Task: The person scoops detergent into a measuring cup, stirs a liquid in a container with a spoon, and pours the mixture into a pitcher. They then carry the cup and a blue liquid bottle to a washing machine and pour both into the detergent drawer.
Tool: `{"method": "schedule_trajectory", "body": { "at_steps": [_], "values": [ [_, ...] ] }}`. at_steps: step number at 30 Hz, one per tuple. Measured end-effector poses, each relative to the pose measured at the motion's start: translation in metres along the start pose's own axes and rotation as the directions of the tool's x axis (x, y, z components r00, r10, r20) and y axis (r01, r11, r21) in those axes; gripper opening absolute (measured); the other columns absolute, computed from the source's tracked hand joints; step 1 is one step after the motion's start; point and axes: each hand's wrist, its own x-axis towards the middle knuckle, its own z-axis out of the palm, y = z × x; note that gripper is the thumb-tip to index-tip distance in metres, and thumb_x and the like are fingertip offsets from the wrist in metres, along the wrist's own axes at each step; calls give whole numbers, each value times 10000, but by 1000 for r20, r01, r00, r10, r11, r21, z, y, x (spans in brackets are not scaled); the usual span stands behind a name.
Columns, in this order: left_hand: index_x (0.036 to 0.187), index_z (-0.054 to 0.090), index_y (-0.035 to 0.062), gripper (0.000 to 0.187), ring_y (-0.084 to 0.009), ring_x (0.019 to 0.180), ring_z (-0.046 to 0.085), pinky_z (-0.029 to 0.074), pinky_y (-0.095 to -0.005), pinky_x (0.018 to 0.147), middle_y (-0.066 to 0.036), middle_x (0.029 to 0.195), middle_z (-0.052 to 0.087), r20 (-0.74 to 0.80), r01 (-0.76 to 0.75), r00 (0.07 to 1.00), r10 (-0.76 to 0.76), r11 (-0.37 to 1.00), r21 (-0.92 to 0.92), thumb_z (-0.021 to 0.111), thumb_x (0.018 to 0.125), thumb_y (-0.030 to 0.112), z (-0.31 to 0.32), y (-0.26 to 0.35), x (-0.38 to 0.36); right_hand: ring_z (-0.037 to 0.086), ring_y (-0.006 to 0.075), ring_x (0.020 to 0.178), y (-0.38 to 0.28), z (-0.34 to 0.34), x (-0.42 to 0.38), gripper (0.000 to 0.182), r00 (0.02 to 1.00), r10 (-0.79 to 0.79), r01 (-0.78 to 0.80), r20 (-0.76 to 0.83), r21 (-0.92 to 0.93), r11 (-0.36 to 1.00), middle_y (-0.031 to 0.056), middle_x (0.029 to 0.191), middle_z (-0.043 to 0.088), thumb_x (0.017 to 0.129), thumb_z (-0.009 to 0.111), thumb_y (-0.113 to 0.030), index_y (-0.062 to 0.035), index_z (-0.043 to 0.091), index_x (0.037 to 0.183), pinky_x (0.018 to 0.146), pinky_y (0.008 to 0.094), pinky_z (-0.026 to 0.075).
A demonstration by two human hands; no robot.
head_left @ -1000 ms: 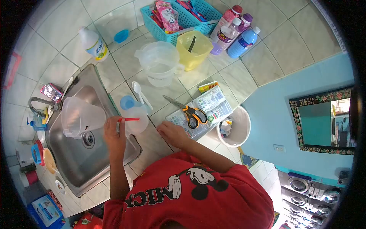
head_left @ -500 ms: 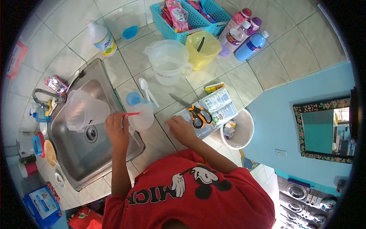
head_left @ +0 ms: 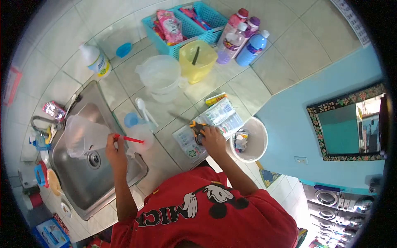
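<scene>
A pale tiled surface (head_left: 256, 89) runs around a steel sink (head_left: 89, 173), with a turquoise wall and a framed mirror (head_left: 351, 124) off to one side. The left hand (head_left: 112, 145) is closed around a thin red-handled tool (head_left: 131, 139), probably a small brush or stick, whose tip points into a clear plastic bottle (head_left: 140, 136) standing at the sink's edge just beside its blue cap (head_left: 131, 120). The right hand (head_left: 213, 138) rests over the orange-handled scissors (head_left: 194, 126), which lie on a printed refill sachet (head_left: 206, 126); whether its fingers have closed through the handles cannot be told. A clear jug (head_left: 84, 134) lies tilted in the sink basin.

The bottle looks light and stands unsteadied by either hand, so a push from the red tool could tip it into the sink. Drawing the scissors off the slick sachet could drag the sachet toward the white bin (head_left: 252, 138) just beside the surface's edge.
</scene>
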Motion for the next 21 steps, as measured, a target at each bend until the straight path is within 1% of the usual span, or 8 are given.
{"method": "schedule_trajectory", "body": {
  "at_steps": [4,6,10,12,13,15,20,21],
  "values": [
    [909,538,13,94,-231,784,554,419,-311,687,-108,828,585,-42,-34,999,34,999,-3,552,842,78,13,-4,3,518,284,900,24,-21,-4,300,1000,10,-8,-18,103,995,112,924,538,681,621,-185,-61,543,942,733,397,473],
    [911,548,14,105,-232,790,552,419,-319,687,-108,840,586,-112,-132,984,141,988,80,558,845,96,17,-5,4,515,296,921,46,-37,-10,310,998,33,-24,-54,156,988,118,938,550,677,636,-177,-67,549,954,738,407,465],
    [919,557,14,118,-238,791,551,422,-324,698,-110,858,587,-156,-175,962,224,944,278,557,850,109,13,3,8,545,313,880,103,-60,-11,283,946,291,-267,-142,163,950,118,918,559,690,640,-152,-77,559,950,756,404,457],
    [927,557,15,116,-208,775,548,422,-303,704,-101,844,589,-134,-43,988,73,976,215,547,856,106,10,7,10,551,318,861,128,-69,-1,273,909,356,-334,-217,132,933,119,908,564,684,641,-136,-68,563,936,750,404,452],
    [927,557,15,116,-208,775,548,422,-303,704,-101,844,589,-131,-43,989,73,974,223,547,856,106,10,8,10,547,318,867,141,-71,6,262,901,344,-328,-263,104,939,124,902,566,690,632,-132,-61,565,933,741,407,449],
    [931,555,14,110,-171,758,539,420,-274,702,-81,818,585,-64,100,993,-99,995,24,534,865,100,10,8,9,535,318,896,161,-72,19,260,898,350,-340,-265,84,937,131,903,560,704,617,-132,-56,559,946,741,422,443],
    [946,553,11,116,-142,760,533,428,-261,698,-60,809,580,-73,50,996,-52,998,-33,534,868,96,23,6,10,529,347,890,186,-57,44,225,895,378,-368,-236,87,926,161,906,563,732,595,-125,-19,558,926,764,428,430],
    [958,551,11,124,-143,768,535,434,-263,706,-59,818,581,-87,32,996,-35,999,-28,538,866,94,25,6,10,528,340,898,184,-56,47,284,907,293,-295,-303,43,955,157,913,557,736,614,-182,-25,552,964,754,433,436]
  ]
}}
